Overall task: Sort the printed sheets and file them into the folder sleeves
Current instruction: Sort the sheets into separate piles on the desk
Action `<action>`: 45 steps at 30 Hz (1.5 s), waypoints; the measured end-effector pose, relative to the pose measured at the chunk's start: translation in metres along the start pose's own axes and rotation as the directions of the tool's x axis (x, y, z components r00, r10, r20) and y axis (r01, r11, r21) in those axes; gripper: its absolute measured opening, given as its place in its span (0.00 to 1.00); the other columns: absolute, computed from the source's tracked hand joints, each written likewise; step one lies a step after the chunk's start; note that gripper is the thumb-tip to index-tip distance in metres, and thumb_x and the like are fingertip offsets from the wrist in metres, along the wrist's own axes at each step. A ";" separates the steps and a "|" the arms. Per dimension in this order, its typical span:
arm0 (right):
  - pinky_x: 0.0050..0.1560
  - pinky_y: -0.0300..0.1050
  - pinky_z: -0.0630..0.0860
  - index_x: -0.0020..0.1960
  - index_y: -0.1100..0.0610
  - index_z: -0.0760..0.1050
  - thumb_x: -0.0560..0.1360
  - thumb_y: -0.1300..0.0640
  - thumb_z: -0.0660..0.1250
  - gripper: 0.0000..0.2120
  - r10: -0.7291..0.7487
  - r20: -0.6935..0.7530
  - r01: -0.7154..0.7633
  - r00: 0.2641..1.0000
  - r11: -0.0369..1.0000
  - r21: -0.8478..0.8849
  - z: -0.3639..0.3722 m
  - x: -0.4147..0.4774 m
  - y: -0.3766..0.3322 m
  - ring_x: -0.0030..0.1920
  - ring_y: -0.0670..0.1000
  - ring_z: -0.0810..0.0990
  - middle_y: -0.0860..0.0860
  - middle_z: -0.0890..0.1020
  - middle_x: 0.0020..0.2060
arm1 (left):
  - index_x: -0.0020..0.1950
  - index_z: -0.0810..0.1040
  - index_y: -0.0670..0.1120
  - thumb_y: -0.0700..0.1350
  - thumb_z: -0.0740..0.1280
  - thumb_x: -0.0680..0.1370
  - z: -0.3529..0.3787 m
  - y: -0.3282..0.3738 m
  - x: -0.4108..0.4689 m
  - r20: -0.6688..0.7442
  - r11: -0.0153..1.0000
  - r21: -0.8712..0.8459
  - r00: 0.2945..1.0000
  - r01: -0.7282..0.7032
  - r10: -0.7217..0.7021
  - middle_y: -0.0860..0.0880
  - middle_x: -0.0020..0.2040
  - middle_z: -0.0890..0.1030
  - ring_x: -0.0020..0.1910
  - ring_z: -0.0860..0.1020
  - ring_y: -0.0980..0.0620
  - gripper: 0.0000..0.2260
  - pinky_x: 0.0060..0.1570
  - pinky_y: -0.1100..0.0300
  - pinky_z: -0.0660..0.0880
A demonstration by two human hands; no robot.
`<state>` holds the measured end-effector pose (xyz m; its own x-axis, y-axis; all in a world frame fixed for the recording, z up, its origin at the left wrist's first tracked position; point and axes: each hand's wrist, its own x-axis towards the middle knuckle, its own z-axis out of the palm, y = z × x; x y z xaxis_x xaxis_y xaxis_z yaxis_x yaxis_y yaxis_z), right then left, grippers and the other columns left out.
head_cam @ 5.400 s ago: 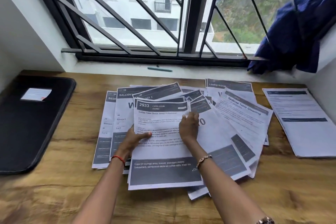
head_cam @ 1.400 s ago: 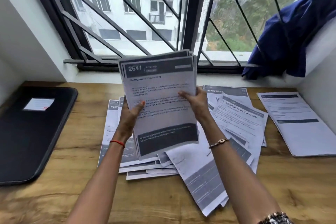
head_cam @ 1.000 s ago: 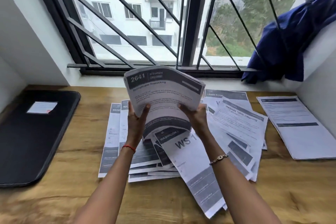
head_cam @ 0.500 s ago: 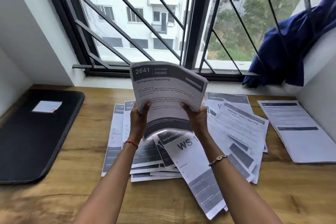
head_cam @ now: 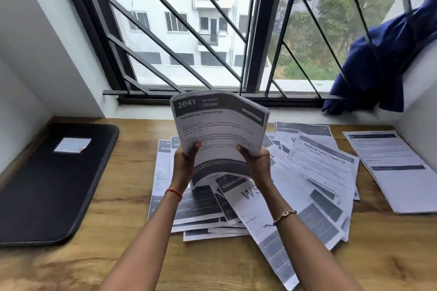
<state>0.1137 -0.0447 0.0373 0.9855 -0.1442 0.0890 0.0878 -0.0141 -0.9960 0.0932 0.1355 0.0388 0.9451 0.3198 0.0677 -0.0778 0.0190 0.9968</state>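
I hold a stack of printed sheets [head_cam: 220, 125] upright above the table; its top page reads "2641 KITCHEN, Refrigerator Restocking". My left hand [head_cam: 184, 165] grips the stack's left edge and my right hand [head_cam: 256, 163] grips its right edge, and the stack bows toward me. Below my hands a loose spread of printed sheets [head_cam: 314, 184] lies fanned across the wooden table [head_cam: 123, 255], with a "WASHROOM" page on top near my right wrist. A closed black folder [head_cam: 47, 184] with a white label lies flat at the left.
A separate small pile of sheets [head_cam: 392, 168] lies at the table's right edge by the white wall. A barred window [head_cam: 212, 30] runs along the back. A blue cloth [head_cam: 383, 59] hangs over the sill at the right.
Both hands lifted a stack off the spread pile and held it upright. Over the last second the stack has bowed and sunk a little, its lower edge near the sheets below.
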 end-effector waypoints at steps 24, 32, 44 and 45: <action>0.40 0.43 0.79 0.48 0.64 0.79 0.69 0.63 0.74 0.09 0.121 -0.069 -0.124 0.990 0.992 -0.036 0.005 0.028 -0.038 0.39 0.53 0.80 0.56 0.82 0.42 | 0.76 0.55 0.50 0.45 0.62 0.80 -0.005 0.042 0.060 0.012 0.940 0.243 0.970 -0.238 0.242 0.45 0.60 0.78 0.52 0.79 0.50 0.27 0.52 0.53 0.78; 0.42 0.42 0.79 0.52 0.65 0.78 0.61 0.70 0.76 0.20 0.409 0.020 -0.404 0.912 0.905 -0.132 0.006 0.008 0.017 0.43 0.54 0.82 0.59 0.83 0.49 | 0.77 0.55 0.48 0.44 0.63 0.79 -0.033 -0.027 0.043 0.008 0.872 0.471 0.987 0.136 -0.158 0.43 0.68 0.72 0.65 0.72 0.42 0.28 0.63 0.49 0.71; 0.59 0.35 0.66 0.75 0.57 0.59 0.74 0.62 0.68 0.32 0.317 -0.001 -0.286 0.948 0.852 -0.439 0.009 -0.028 0.045 0.66 0.54 0.71 0.53 0.72 0.67 | 0.78 0.45 0.49 0.43 0.55 0.83 -0.038 -0.058 0.001 0.052 0.825 0.496 0.940 0.270 -0.338 0.40 0.72 0.66 0.68 0.68 0.40 0.27 0.64 0.53 0.65; 0.62 0.38 0.65 0.75 0.56 0.57 0.75 0.60 0.67 0.32 0.324 0.002 -0.285 0.946 0.833 -0.475 0.010 -0.027 0.046 0.68 0.55 0.70 0.54 0.70 0.69 | 0.78 0.46 0.49 0.43 0.55 0.83 -0.038 -0.058 0.001 0.047 0.824 0.498 0.940 0.270 -0.337 0.40 0.72 0.66 0.68 0.68 0.40 0.26 0.64 0.53 0.65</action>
<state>0.0925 -0.0318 -0.0112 0.9611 -0.1390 -0.2388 -0.2760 -0.4403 -0.8544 0.0862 0.1709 -0.0201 0.9299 0.2496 -0.2700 0.3491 -0.3692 0.8613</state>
